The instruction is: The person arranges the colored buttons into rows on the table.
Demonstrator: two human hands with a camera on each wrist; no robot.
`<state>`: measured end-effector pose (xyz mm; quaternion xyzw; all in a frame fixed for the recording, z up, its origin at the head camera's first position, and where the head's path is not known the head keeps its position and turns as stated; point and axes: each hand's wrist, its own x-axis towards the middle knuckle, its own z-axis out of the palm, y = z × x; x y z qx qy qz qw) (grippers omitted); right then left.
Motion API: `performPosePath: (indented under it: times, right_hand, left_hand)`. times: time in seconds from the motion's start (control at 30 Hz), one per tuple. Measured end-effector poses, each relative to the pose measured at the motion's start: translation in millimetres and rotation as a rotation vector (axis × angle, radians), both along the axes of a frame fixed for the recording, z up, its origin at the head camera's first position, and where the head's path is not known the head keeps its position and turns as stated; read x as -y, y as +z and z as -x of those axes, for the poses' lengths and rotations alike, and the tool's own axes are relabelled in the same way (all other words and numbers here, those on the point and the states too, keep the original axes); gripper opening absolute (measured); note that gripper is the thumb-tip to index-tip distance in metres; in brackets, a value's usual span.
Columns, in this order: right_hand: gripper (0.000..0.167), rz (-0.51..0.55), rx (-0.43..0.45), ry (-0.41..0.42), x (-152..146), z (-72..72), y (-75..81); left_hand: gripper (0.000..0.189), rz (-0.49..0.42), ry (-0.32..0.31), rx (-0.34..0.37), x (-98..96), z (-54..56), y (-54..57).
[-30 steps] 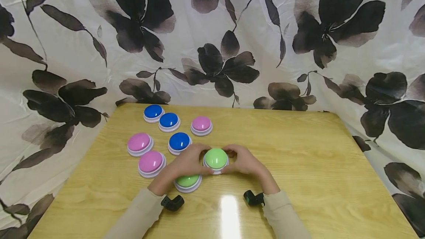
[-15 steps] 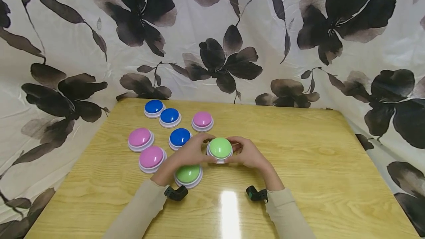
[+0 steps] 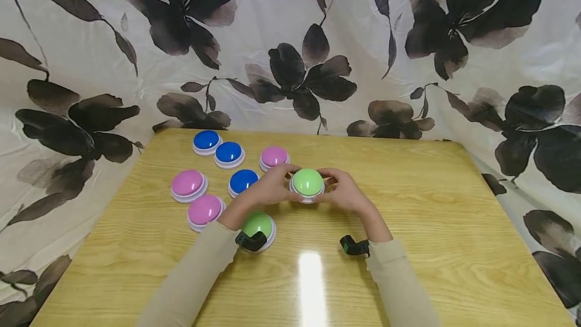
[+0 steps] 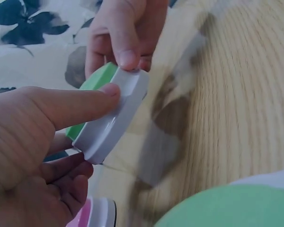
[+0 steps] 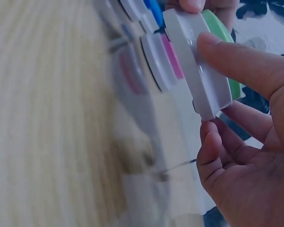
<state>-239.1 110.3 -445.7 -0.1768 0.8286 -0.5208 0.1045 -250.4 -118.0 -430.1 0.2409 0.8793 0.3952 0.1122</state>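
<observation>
Green-topped button (image 3: 307,182) on white base, raised in a two-handed hold

Location: above the middle of the worktop (image 3: 417,201), clear of its surface, green dome upward.

Left grip (image 3: 275,185): a bare hand, thumb pressed to the white base, fingers curled at the far side; parted only to the width of the piece it holds.
Right grip (image 3: 343,190): likewise closed on the opposite side, thumb against the base.

Companion pieces, all on the worktop:
– Second green button (image 3: 257,222), partly covered by the black wrist device (image 3: 251,241) on the left sleeve (image 3: 204,271).
– Three blue buttons (image 3: 229,152): two side by side near the far edge, one beside the left grip.
– Three pink buttons (image 3: 187,183): two at left, one just beyond the left grip.

Backdrop: pale cloth (image 3: 345,39), dark floral print.
</observation>
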Motion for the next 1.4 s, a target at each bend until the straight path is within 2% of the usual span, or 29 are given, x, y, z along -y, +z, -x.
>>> performPosePath:
  times: [0.1,0.2,0.43,0.67,0.8,1.13,1.4]
  right_hand:
    - [0.066,-0.016,0.005,-0.002,-2.3,6.2,3.7]
    - [0.066,-0.011,0.013,-0.004,-2.2,11.2,6.3]
    - [0.063,-0.012,0.094,0.007,-4.2,-5.1,33.1]
    - [0.069,-0.027,0.084,0.025,-10.2,24.5,-0.9]
    - [0.068,-0.048,0.067,0.022,-11.0,29.5,-4.7]
    - [0.065,-0.045,0.061,0.016,-8.0,33.4,-11.4]
    - [0.068,-0.041,0.082,0.011,-4.0,34.0,-13.3]
  left_hand:
    - [0.07,0.0,0.021,0.033,-3.1,6.4,4.1]
    - [0.069,0.011,0.018,0.031,-4.2,12.8,6.4]
    - [0.069,0.006,0.001,0.079,-13.4,21.0,-5.2]
    - [0.065,0.037,-0.016,0.065,-13.3,29.0,-4.6]
    - [0.066,0.024,-0.026,0.065,-12.9,33.6,-6.4]
    - [0.072,0.039,0.015,0.102,-10.2,37.8,-11.1]
    - [0.063,0.071,-0.032,0.079,-8.1,40.7,-13.2]
